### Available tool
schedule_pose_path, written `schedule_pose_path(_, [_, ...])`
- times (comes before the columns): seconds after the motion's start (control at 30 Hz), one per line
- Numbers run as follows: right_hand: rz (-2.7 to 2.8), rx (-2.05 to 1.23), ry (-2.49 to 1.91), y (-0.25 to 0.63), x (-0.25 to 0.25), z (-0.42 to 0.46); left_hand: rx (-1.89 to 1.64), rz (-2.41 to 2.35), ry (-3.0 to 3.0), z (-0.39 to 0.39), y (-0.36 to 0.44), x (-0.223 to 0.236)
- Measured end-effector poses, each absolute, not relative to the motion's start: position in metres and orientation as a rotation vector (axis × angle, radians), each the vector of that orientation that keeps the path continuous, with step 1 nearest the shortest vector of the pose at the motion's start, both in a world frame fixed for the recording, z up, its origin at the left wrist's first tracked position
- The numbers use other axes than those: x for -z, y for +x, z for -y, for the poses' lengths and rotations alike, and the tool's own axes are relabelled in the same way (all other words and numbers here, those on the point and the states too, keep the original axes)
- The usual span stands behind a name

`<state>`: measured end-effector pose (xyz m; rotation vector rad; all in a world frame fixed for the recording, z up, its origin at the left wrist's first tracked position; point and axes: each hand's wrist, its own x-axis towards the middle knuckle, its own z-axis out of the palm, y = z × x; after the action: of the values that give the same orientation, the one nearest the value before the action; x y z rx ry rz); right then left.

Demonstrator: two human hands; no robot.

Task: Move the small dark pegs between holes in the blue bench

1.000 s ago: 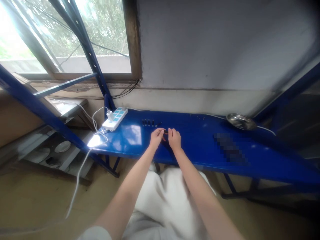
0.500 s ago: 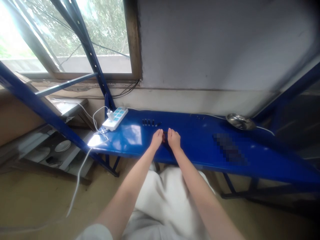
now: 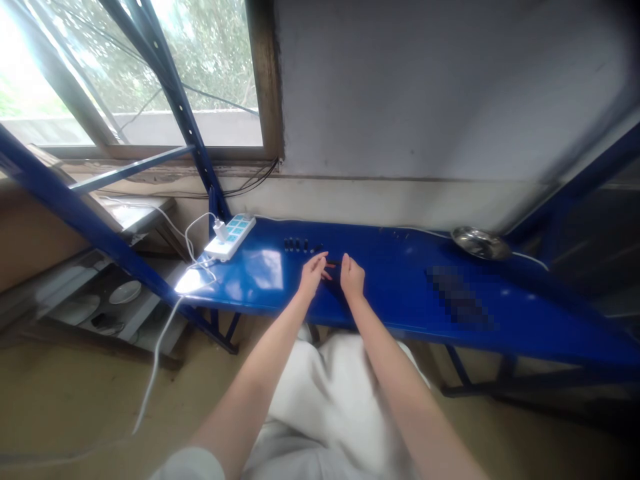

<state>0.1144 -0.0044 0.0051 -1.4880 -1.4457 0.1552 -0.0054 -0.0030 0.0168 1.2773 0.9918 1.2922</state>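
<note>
Over the blue table (image 3: 380,293), close to its front edge, my two hands are side by side with a narrow gap between them. My right hand (image 3: 353,276) is closed, its fingers curled around one end of a small dark piece (image 3: 333,264) with an orange spot. That piece is too small to name. The fingers of my left hand (image 3: 312,273) are spread around the other end; whether they touch it I cannot tell. Just beyond my left hand lie several small black pieces (image 3: 298,245), most of them upright in a row, the rightmost tilted.
A white power strip (image 3: 231,238) with a plugged-in adapter (image 3: 220,230) sits at the table's left end. A shiny metal dish (image 3: 481,243) stands at the back right. Nearer lies a dark blurred-out item (image 3: 460,297). A white cable (image 3: 156,360) hangs off the left side.
My left hand has loosened from a pinch and spread its fingers, shifting slightly left. My right hand has moved slightly right, and more of the dark piece shows between them.
</note>
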Motion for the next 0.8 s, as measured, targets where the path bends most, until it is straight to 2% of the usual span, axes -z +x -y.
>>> schedule_pose_path(0.17, [1.495,-0.16,-1.506,0.113,-0.004,0.003,-1.214,-1.064,1.369,0.002,-0.004,-0.017])
schedule_pose_path(0.37, [1.544,-0.176,-1.502,0.111,-0.007,0.005,-1.303,-1.159,1.288,-0.003,-0.003,-0.008])
schedule_pose_path(0.5, [1.287,-0.326,-1.484,0.114,-0.012,0.01,-1.449,-1.198,1.092,-0.003,-0.004,-0.01])
schedule_pose_path(0.6, [1.139,-0.393,-1.467,0.116,-0.014,0.011,-1.43,-1.217,1.152,0.0,-0.005,-0.013])
schedule_pose_path(0.8, [1.39,-0.504,-1.357,0.115,-0.009,0.004,-1.307,-1.201,1.364,0.001,-0.004,-0.011])
